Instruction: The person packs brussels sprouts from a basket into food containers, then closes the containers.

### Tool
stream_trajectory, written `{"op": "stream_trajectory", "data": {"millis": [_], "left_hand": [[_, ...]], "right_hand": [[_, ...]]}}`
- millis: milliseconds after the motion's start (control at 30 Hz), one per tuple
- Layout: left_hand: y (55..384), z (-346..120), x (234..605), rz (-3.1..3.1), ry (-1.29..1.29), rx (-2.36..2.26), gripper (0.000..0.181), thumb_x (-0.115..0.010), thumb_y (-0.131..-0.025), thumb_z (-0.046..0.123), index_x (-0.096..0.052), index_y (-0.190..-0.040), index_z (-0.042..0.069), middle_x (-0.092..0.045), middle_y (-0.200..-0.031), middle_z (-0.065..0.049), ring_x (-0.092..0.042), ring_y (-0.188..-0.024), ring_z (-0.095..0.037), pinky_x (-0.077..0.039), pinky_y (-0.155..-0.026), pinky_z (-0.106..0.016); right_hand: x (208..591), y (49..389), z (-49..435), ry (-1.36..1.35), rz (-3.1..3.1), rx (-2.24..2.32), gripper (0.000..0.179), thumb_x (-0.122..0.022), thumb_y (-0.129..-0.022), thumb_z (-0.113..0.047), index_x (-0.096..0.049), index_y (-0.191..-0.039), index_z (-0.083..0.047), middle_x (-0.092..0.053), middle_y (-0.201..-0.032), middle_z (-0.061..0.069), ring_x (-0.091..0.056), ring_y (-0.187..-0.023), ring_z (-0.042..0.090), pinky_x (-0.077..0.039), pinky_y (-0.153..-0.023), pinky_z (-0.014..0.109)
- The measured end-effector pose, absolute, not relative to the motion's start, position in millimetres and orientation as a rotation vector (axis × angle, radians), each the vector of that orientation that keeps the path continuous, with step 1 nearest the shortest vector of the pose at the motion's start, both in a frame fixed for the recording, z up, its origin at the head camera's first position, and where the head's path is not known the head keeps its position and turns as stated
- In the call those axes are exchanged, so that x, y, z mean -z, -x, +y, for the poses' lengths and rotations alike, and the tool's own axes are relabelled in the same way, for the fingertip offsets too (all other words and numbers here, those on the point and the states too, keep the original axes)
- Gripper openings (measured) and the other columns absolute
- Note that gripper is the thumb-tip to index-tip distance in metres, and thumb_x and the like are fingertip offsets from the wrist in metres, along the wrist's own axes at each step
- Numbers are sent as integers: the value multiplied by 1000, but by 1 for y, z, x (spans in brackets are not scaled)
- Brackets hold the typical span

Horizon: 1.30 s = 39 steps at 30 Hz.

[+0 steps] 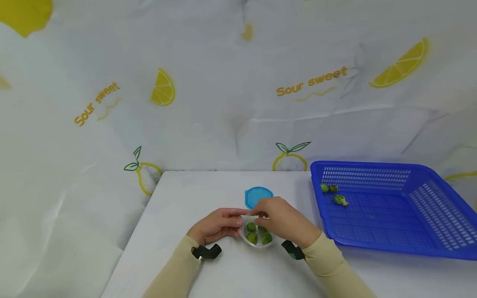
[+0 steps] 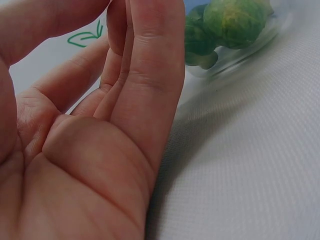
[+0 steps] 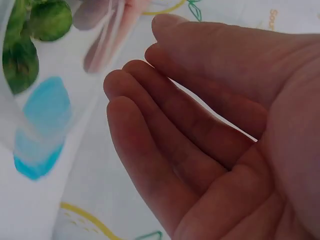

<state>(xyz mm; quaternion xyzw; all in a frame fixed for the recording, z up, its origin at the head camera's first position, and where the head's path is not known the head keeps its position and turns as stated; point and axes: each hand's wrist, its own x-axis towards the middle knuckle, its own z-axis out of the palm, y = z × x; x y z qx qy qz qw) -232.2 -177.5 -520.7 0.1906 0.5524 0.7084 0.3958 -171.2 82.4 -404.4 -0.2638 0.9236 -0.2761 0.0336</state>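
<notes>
A small clear plastic container (image 1: 257,245) stands on the white table with several Brussels sprouts (image 1: 251,237) inside. At its left side, my left hand (image 1: 218,225) holds the wall, thumb near the rim and index finger reaching along the back. My right hand (image 1: 285,219) is over the container's back right edge, fingers bent loosely. Between the right fingers (image 3: 150,130) the right wrist view shows nothing held. Left fingers (image 2: 150,55) partly hide the container in the left wrist view. Just behind lies a light blue lid (image 1: 258,195).
A large blue plastic basket (image 1: 372,247) stands to the right, with a few Brussels sprouts (image 1: 340,200) in its left part. The white table (image 1: 149,244) ends at the back against a lemon-print sheet (image 1: 223,103).
</notes>
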Motion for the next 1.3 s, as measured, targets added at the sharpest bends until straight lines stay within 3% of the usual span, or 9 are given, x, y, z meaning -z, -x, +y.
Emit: {"op": "stream_trajectory", "data": {"millis": [167,433,800,967,1300], "left_hand": [[230,-184,524,1402,-499,-1810,47,-60,-110,9,-57,-156,5,-72,-93,1,-69,-86,-8,-64,-81,-22],[229,-188,524,1386,-497,-1818,47,-60,-110,9,-56,-157,5,-74,-95,2,-72,-86,-7,-64,-82,-22],[228,-185,525,1361,-503,-1832,48,-60,-110,8,-56,-157,5,-73,-98,2,-71,-87,-6,-64,-81,-22],[228,-182,526,1377,-501,-1826,49,-63,-108,10,-57,-156,5,-73,-96,2,-71,-86,-7,-64,-81,-22],[230,-176,525,1373,-508,-1822,45,-59,-110,7,-59,-155,6,-72,-95,2,-71,-86,-7,-64,-81,-22]], "right_hand": [[376,169,106,840,2863,779,18,-81,-98,-12,-83,-115,-12,-78,-104,-4,-65,-91,7,-60,-81,28],[345,180,183,652,2908,691,18,-79,-99,-12,-82,-117,-11,-79,-110,-1,-72,-98,14,-65,-86,40],[377,215,282,507,2844,619,18,-77,-99,-12,-82,-116,-8,-81,-113,7,-77,-101,25,-66,-84,46],[389,223,304,447,2798,628,23,-78,-98,-12,-80,-119,-2,-80,-116,15,-77,-102,30,-66,-85,49],[409,233,330,362,2699,731,35,-82,-94,-16,-78,-122,4,-80,-116,17,-77,-104,31,-65,-92,54]]}}
